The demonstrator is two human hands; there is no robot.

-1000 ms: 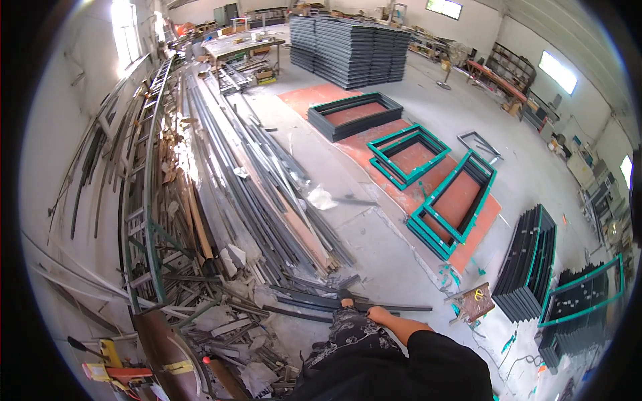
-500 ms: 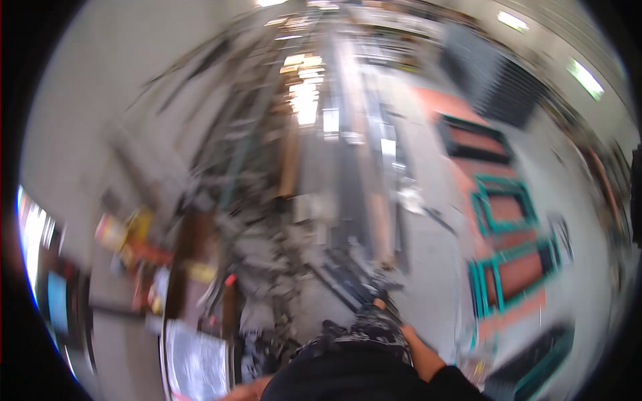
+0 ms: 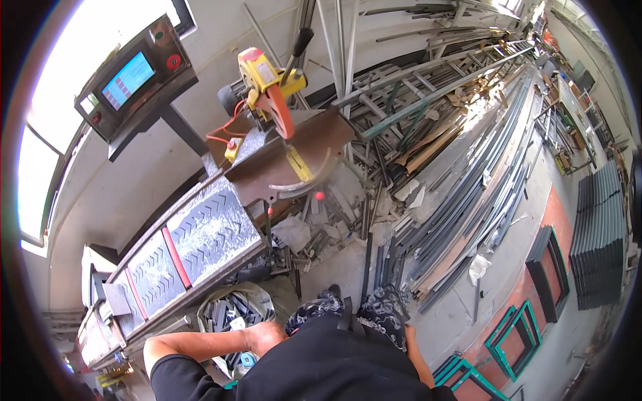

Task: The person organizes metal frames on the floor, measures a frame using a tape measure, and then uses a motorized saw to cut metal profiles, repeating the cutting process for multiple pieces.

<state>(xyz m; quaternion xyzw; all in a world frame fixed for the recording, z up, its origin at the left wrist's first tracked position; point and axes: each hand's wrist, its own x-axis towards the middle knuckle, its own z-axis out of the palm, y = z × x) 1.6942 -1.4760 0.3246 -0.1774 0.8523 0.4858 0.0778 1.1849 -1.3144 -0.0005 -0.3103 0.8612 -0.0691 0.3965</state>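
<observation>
My left hand [image 3: 266,337] rests bent against the front of my black top, at the hip, and its fingers are hidden. Low on my right side, only part of my right hand [image 3: 410,332] shows beside my patterned trousers [image 3: 384,307]; its fingers cannot be made out. Below my left forearm is a sack [image 3: 271,304] of dark profile offcuts, with a small blue and white round object [image 3: 248,359] near its edge. Ahead on the left stands a cutting saw with a yellow guard [image 3: 262,70], a reddish disc [image 3: 275,110] and a black handle [image 3: 303,41].
A long feed bench [image 3: 207,230] runs along the left, with a control screen [image 3: 127,80] above it. Long metal profiles [image 3: 461,220] and scraps cover the floor ahead. Green-edged frames [image 3: 515,341] and a dark stack of panels [image 3: 597,234] stand on the right.
My view has swung left and steadied, bringing the saw, screen and bench into the middle left. My left forearm now shows, bent at my waist; the right arm stays low at my side.
</observation>
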